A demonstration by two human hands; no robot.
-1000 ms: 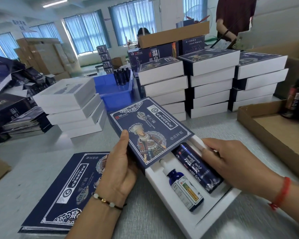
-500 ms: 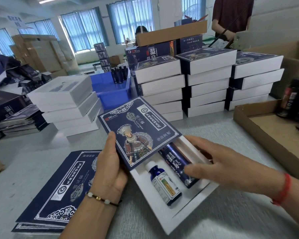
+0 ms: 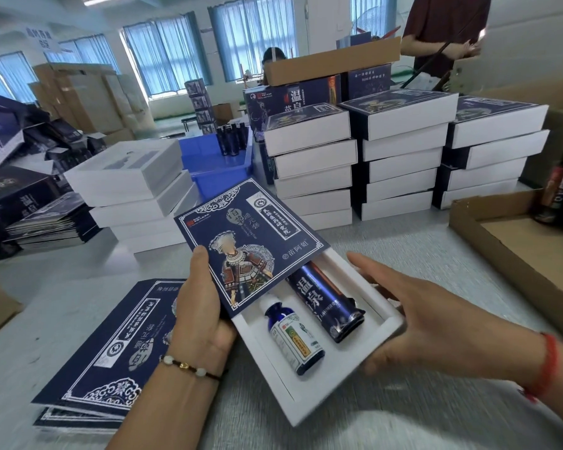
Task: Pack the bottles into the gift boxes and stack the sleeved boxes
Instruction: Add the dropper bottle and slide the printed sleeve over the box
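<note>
On our left lies a pile of flat sleeves (image 3: 104, 362); our left hand (image 3: 199, 310) grips the blue sleeve (image 3: 251, 241) half over the white gift box (image 3: 309, 381). Inside lie a dropper bottle (image 3: 293, 339) and a dark tube (image 3: 325, 303), our right hand (image 3: 416, 319) open under the box's edge. Stacked sleeved boxes (image 3: 400, 157) crowd the tabletop (image 3: 387, 417) behind.

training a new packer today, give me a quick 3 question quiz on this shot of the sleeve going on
1. True or false: the blue sleeve fully covers the white tray.
2. How many bottles lie in the tray?
3. Which hand grips the sleeve? A) left hand B) right hand

Key: 1 false, the tray's near end sticks out. 2 two: a small dropper bottle and a tall dark bottle. 3 A; the right hand supports the tray's side.
</note>
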